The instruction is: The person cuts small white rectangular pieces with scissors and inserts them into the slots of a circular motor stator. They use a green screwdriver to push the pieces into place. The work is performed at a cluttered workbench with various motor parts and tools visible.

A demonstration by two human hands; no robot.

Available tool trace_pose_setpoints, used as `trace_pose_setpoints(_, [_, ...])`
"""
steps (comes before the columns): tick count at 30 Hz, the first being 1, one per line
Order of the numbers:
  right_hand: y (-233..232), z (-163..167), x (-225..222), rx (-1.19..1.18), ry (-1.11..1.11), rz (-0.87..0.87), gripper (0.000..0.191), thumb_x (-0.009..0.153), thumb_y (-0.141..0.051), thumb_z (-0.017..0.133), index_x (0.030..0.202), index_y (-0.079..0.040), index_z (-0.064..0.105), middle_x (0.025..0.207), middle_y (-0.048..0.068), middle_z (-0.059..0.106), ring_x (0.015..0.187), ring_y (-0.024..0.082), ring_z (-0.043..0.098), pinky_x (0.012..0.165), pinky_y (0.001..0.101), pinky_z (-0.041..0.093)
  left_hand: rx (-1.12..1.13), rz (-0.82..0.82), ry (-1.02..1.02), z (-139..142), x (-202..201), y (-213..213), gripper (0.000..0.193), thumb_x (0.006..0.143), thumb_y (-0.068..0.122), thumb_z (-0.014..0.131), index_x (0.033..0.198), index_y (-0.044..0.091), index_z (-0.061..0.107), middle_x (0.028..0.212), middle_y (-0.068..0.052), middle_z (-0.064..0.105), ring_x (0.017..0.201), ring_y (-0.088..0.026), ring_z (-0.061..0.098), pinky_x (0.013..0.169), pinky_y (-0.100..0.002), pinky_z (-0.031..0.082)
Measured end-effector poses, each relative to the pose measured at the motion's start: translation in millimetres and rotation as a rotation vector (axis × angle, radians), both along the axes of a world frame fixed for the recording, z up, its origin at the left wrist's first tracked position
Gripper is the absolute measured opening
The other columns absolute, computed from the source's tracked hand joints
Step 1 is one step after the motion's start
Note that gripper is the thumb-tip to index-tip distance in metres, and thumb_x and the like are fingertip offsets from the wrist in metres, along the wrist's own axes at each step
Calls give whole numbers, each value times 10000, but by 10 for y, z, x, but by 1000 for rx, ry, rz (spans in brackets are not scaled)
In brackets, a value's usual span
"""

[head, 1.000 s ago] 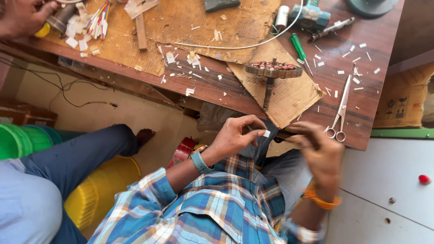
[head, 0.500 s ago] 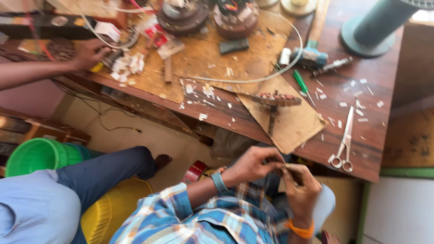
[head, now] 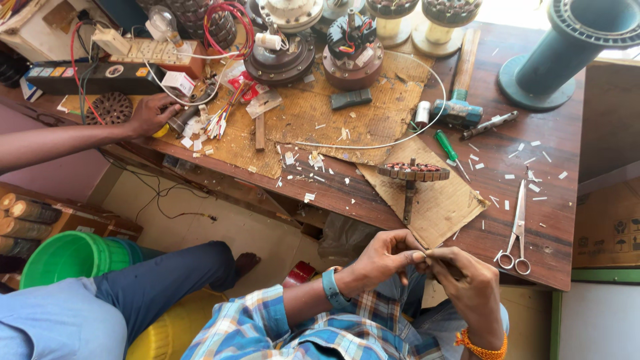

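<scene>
Scissors lie on the table, right of the wound rotor standing on cardboard.

1. Your left hand wears a blue wristband; your right hand an orange bracelet.
2. Your shirt sleeve is checked blue, white and orange.
3. The table is reddish-brown, strewn with white scraps.
4. The screwdriver has a green handle.
5. The scissors are silver.
6. The bucket is bright green, the stool yellow.
7. The big spool is teal.
</scene>
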State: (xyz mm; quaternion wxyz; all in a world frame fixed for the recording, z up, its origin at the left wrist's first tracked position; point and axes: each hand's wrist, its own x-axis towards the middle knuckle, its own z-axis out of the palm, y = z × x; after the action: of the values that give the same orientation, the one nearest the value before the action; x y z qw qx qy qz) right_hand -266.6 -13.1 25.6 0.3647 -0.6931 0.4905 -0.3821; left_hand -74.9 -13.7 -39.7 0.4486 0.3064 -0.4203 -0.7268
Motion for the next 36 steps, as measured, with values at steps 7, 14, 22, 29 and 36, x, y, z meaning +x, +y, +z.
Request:
trace_pose_setpoints(7, [-98,-186,178,191,-270,-140,173,889,-36,714,1032,49,763,873,118,811,782,165,777,713,284,629,-227,201,-420,459,103,-59,82,981,59,671,1018,-9,694,874,-78,756,802,-112,727,570,-246,585])
trace_pose_setpoints(14, [-64,-479,344,318,-411,-253,210,931,-58,663,1096,60,719,934,144,797,825,198,794,763,301,674,-733,349,-754,523,160,-116,73,915,22,692,986,6,686,870,-167,727,816,-314,739,693,-381,578])
trace_pose_setpoints(22, [-12,-675,603,235,-420,-353,218,980,-95,639,1126,57,696,954,118,759,846,167,719,784,303,606,-711,312,-863,437,178,-90,97,908,11,658,1005,-1,649,912,-181,703,847,-371,705,714,-428,561])
trace_pose_setpoints(29, [-9,-780,612,131,-879,-197,158,1019,-110,613,1068,40,600,1174,-21,624,997,102,624,880,258,539,-236,218,-323,230,174,-197,133,906,-11,723,1037,-8,696,944,-119,678,806,-227,710,655,-328,603])
trace_pose_setpoints(36, [-6,-861,311,147,-429,-148,218,931,-128,687,1111,-9,657,914,54,681,837,122,629,719,266,526,-640,400,-728,431,85,46,123,808,-13,751,909,4,682,910,-136,643,803,-299,687,654,-375,557])
